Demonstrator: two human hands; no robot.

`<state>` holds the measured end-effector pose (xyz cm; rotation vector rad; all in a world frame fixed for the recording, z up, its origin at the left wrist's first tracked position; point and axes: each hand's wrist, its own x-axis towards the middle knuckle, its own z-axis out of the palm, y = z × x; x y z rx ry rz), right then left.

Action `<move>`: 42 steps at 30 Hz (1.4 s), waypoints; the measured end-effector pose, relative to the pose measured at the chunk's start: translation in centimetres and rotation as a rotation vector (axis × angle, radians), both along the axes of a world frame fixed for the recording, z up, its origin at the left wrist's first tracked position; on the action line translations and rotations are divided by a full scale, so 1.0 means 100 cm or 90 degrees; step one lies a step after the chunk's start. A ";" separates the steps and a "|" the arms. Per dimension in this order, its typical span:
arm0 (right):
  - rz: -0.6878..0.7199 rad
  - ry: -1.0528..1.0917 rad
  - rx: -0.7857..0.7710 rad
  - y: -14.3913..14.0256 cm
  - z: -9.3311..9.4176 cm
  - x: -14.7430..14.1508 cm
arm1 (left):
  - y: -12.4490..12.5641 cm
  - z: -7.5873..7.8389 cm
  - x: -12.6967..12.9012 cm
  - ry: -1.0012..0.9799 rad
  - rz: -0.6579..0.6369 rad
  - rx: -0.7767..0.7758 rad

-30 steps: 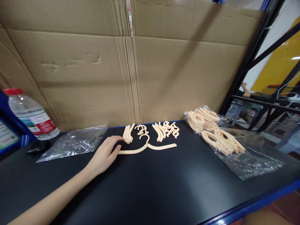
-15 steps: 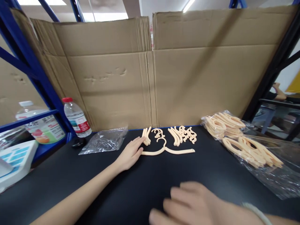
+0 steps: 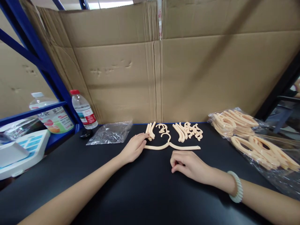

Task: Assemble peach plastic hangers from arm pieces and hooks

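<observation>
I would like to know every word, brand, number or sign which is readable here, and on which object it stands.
"茶", it seems: white-capped bottle; its other characters are too blurred.
Red-capped bottle: label print too small to read.
Hanger: no text visible.

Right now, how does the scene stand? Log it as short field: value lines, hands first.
Left hand: at the left end of the hanger; grip unclear
Right hand: loosely curled, on the hanger's near side
Behind hanger: sticks and small curved pieces
Left side: flat clear bag, red-capped bottle
Right side: pale pieces in clear plastic
Surface: black table
Backdrop: cardboard
</observation>
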<state>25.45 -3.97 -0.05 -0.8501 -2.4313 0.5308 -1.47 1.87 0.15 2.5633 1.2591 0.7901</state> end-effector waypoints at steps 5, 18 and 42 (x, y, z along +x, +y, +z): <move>0.001 0.020 -0.031 0.002 -0.001 0.000 | 0.005 -0.004 -0.002 -0.076 -0.009 0.040; -0.004 0.017 -0.059 0.001 0.001 0.000 | 0.008 -0.004 -0.005 -0.088 0.023 0.039; -0.009 0.003 -0.017 0.000 0.002 -0.002 | 0.016 0.000 -0.010 0.027 -0.003 0.046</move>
